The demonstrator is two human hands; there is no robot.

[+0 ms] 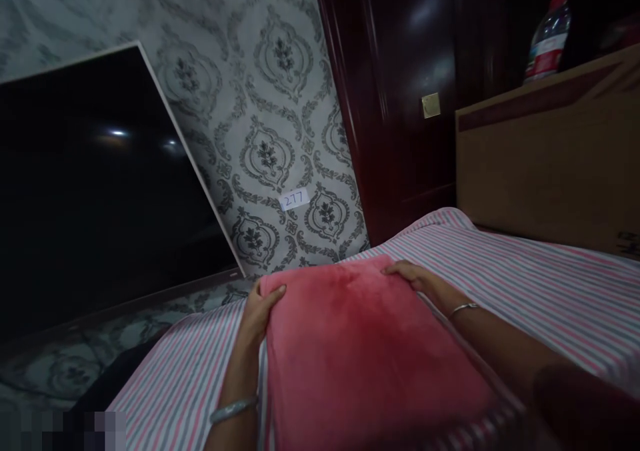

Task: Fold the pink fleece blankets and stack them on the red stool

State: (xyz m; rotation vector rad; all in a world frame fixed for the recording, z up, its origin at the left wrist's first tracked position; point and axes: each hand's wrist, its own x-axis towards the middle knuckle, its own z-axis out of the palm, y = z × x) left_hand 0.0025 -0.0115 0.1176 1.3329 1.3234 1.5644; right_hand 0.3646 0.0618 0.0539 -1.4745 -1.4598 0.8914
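Note:
A folded pink cloth (pixel 360 351) with a soft, plush-looking surface lies before me, several layers thick; whether it is a towel or a small blanket I cannot tell. At its far left corner my left hand (pixel 259 309) is closed, thumb on top and the other fingers hidden beneath or behind the edge. My right hand (pixel 413 277) grips the far right corner in the same way, its thumb and a finger showing along the edge. Under the cloth spreads a bed sheet (pixel 530 277) striped in pink, grey and white.
A large dark screen (pixel 105 191) with a white frame stands at the left against patterned wallpaper (pixel 270 104). A paper label (pixel 295 199) reads 277. On the right, a cardboard box (pixel 545 164) bears a plastic bottle (pixel 549 41) with a red cap, beside a dark wooden door (pixel 400 104).

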